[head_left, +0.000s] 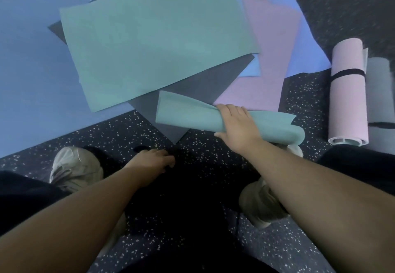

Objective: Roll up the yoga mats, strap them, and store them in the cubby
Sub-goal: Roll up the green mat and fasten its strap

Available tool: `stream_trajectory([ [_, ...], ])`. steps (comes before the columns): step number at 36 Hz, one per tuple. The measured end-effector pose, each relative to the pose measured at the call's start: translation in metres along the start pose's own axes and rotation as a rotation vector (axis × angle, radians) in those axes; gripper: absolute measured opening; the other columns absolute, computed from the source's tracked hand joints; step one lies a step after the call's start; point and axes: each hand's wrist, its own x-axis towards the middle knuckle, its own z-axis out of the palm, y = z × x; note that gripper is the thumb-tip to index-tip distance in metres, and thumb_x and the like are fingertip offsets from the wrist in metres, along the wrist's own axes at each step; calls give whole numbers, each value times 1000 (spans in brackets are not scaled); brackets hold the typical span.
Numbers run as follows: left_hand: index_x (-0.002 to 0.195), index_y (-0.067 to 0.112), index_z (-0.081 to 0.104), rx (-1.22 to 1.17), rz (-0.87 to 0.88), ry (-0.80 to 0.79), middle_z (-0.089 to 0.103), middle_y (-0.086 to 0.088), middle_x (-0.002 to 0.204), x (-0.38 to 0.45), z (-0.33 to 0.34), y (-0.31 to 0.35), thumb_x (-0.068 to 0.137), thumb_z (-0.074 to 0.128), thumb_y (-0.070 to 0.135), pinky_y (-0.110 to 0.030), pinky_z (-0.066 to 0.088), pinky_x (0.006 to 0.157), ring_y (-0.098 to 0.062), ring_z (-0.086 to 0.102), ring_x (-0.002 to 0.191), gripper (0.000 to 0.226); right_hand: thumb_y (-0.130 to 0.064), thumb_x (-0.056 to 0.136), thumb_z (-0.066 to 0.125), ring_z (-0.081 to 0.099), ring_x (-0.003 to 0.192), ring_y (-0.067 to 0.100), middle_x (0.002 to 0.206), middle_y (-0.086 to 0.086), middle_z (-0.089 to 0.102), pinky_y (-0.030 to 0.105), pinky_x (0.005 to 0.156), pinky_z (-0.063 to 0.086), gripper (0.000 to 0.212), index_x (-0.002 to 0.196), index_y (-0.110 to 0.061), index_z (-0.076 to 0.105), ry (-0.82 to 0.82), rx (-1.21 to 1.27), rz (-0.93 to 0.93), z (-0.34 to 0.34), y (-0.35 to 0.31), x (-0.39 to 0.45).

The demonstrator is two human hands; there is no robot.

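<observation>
A loosely rolled teal mat [188, 114] lies on the speckled floor just ahead of my feet, its left end flaring open. My right hand [237, 123] grips this roll near its middle, fingers over the top and thumb on the near side. My left hand [152, 160] is down at the floor between my shoes, fingers curled on a black strap [139, 149] whose end pokes out to the left of the hand. The rest of the strap is lost in shadow.
Flat mats overlap ahead: a teal mat [154, 44] on top, a dark grey mat [198, 84], a pink mat [269, 59] and blue mats [25, 59]. At right lie a strapped pink roll [347, 101] and a grey roll [380, 93]. My shoes [74, 168] flank my hands.
</observation>
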Motion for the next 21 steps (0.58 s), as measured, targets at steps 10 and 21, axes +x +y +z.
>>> stream_trajectory([
  [10,150,28,29,33,-44,55,25,8,156,-14,-5,4,101,44,30,-30,29,108,-15,28,140,51,-31,84,72,40,127,26,136,5,46,43,118,16,74,145,-13,35,68,16,-57,2,-3,-16],
  [21,145,19,42,-330,-184,530,37,4,151,-65,-68,-2,95,56,34,-29,28,113,-16,37,136,54,-34,86,70,45,119,29,137,10,46,34,105,32,73,144,-11,32,191,241,-21,-40,-32,-17],
])
